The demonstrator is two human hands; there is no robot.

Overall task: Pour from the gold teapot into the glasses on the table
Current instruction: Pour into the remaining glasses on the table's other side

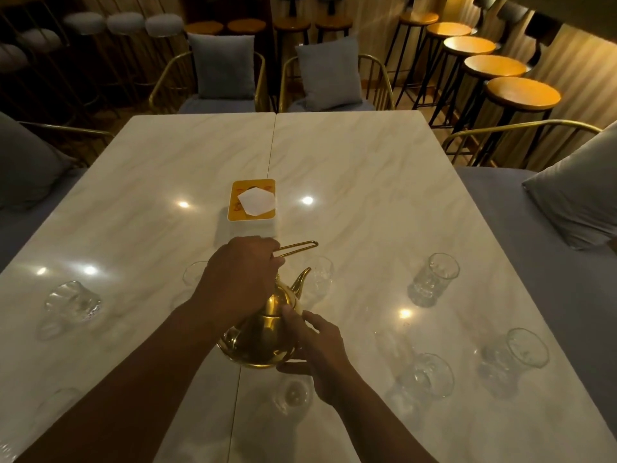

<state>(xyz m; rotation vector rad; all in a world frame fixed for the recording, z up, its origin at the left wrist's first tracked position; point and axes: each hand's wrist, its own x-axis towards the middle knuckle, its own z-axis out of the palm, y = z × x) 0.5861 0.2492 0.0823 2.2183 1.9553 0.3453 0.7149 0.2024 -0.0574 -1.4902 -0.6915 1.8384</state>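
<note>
Marble-patterned and glossy, the table (350, 182) is catching the ceiling lights, with cushioned gold-framed chairs (220, 75) standing along its far edge and a row of wooden stools (494, 66) running off beyond its far right corner. Everything else is best placed from the tissue box (252, 203) sitting at the table's middle. Just on the near side of that box, the person is holding the gold teapot (263, 335), its curved spout (300, 282) pointing away toward the box and slightly right. The left hand (238, 279) is clenching the thin wire handle (300, 247) above the pot, while the right hand (320, 349) is cupping the pot's right flank and base, thumb lying against the body. Whether the pot is touching the tabletop I cannot tell. Clear glasses are standing around: one (320, 274) just past the spout, one (434, 279) well right of the box, two more (427, 375) (524, 352) nearer the person on the right, and one (71, 300) far to the left.
</note>
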